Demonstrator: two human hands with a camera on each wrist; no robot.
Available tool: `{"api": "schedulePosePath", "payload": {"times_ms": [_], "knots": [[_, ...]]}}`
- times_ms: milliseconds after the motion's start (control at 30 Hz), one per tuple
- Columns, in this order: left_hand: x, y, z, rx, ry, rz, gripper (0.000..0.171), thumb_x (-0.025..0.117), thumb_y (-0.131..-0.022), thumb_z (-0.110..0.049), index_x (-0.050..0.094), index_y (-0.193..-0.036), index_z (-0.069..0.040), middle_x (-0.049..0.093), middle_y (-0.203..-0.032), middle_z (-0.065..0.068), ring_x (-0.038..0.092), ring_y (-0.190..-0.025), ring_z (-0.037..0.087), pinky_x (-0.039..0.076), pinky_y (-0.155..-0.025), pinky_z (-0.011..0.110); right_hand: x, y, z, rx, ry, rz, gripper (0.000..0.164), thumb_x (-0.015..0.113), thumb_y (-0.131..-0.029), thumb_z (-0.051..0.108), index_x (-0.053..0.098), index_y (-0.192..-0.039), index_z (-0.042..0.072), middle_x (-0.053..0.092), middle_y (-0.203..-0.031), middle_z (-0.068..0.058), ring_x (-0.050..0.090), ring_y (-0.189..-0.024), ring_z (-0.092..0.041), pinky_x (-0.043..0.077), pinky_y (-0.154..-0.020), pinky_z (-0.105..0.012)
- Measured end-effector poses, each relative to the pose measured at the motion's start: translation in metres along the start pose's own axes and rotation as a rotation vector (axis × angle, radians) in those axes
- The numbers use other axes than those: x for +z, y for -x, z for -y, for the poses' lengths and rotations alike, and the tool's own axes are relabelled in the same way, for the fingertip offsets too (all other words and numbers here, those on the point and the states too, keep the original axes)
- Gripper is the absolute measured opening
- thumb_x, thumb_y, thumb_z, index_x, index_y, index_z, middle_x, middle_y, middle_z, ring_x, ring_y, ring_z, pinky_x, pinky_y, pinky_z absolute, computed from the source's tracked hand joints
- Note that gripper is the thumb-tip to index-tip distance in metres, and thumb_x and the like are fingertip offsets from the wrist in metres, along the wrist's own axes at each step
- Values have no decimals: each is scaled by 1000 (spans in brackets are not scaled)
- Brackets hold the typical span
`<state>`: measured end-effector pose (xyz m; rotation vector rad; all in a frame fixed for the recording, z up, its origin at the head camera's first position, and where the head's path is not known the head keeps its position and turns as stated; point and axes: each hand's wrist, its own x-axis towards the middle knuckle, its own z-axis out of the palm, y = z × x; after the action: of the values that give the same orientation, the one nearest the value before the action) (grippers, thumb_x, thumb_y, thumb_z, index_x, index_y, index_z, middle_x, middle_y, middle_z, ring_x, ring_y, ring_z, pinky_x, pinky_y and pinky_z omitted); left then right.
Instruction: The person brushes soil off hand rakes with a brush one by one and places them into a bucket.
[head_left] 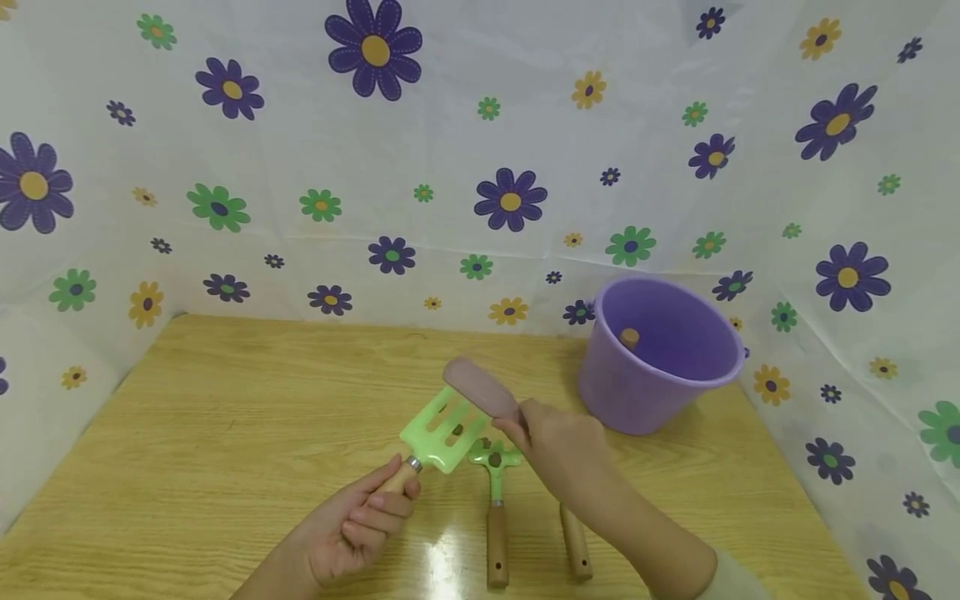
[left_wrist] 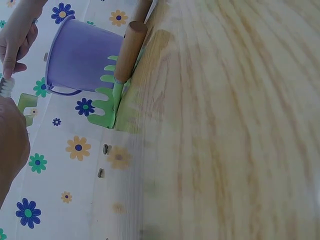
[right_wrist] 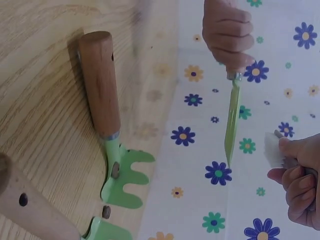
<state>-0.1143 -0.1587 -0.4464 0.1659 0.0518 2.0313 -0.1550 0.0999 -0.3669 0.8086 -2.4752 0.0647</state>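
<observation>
My left hand (head_left: 367, 517) grips the wooden handle of a light green garden fork (head_left: 446, 433) with broad, flat tines, raised above the table. In my right hand (head_left: 562, 446) is a brush (head_left: 480, 387) with a pinkish back, held over the fork's tine ends; its white bristles (right_wrist: 273, 150) show in the right wrist view. Whether the bristles touch the fork, I cannot tell. Below lies a green hand rake (head_left: 497, 517) with small brown clumps at its head. Beside it is another wooden-handled tool (head_left: 576, 542), its head hidden by my right forearm.
A purple bucket (head_left: 637, 400) stands at the back right, the end of a wooden handle (head_left: 629, 337) showing inside. Flower-patterned white sheeting (head_left: 450, 150) encloses the wooden table (head_left: 262, 417) at the back and sides.
</observation>
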Motion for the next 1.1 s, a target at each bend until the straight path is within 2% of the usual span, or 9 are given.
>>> {"api": "schedulePosePath", "payload": {"times_ms": [100,167,367,467,700,933,1100], "knots": [[1,-1,0,4,9,1,35,41,-101,-38,55,-102,-7,45,-68,-9,33,-50,-6,30,-41,2,-1,0,6,-54,3,-27,36,62,-88,41,60,-71,9,51,-51,7,38,-38,-4,29,-32,-18],[1,-2,0,14,13,-1,36,40,-102,-38,55,-102,-6,46,-68,-8,34,-50,-5,30,-41,2,-1,0,10,-89,10,-31,36,62,-89,40,59,-70,9,51,-51,7,37,-39,-3,26,-32,-16],[2,-3,2,43,20,1,38,35,-103,-38,55,-103,-5,49,-68,-6,39,-51,-4,31,-42,2,0,2,25,-152,7,-24,46,46,-97,45,56,-68,10,49,-49,6,33,-39,-2,19,-33,-13],[2,-3,3,48,15,11,40,34,-103,-38,55,-103,-5,49,-68,-6,41,-51,-4,31,-42,2,2,3,31,-163,1,-14,49,42,-98,46,54,-67,11,45,-48,7,30,-39,-1,16,-34,-13],[2,-5,3,52,-30,10,40,33,-103,-39,55,-103,-5,51,-68,-7,42,-51,-4,32,-42,2,8,6,39,-171,37,43,48,44,-97,48,52,-65,12,36,-48,9,22,-40,-1,13,-34,-13],[2,-5,4,54,-47,11,41,32,-103,-40,56,-102,-6,50,-68,-8,42,-52,-4,33,-42,2,15,8,40,-160,50,48,53,34,-99,50,50,-64,13,30,-48,9,17,-42,-2,9,-35,-14],[1,-4,4,55,-50,10,43,30,-103,-40,56,-103,-6,52,-69,-7,44,-52,-5,33,-42,2,18,8,36,-128,34,62,46,47,-96,46,51,-65,12,38,-47,8,23,-40,-2,14,-33,-13]]}}
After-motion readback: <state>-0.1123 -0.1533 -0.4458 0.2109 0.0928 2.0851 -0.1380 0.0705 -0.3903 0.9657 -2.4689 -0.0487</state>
